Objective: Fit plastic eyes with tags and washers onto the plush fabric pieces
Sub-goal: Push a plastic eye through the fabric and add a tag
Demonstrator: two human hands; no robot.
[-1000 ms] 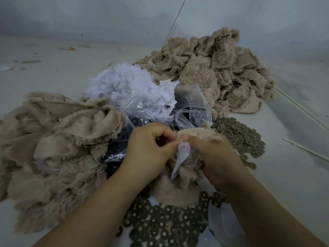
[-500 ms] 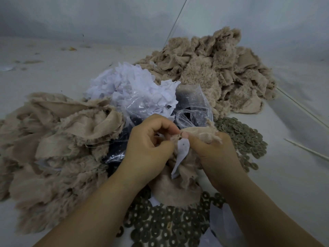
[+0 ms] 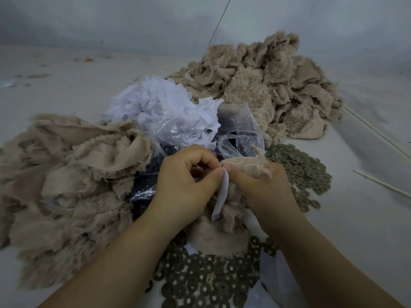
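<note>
A beige plush fabric piece is held up in the middle, gripped by my right hand with its fingers curled round it. My left hand pinches at the same spot, thumb against a white tag that hangs down between the hands. Any eye or washer between the fingertips is hidden. Dark plastic eyes lie in a clear bag behind my hands. Grey-green washers are heaped at the right and below my wrists.
A pile of white tags sits behind the bag. Beige plush piles lie at the left and the back right. Thin white sticks lie at the right on the pale table.
Both hands have risen slightly with the plush piece and pressed closer together at the tag. The piles have not moved.
</note>
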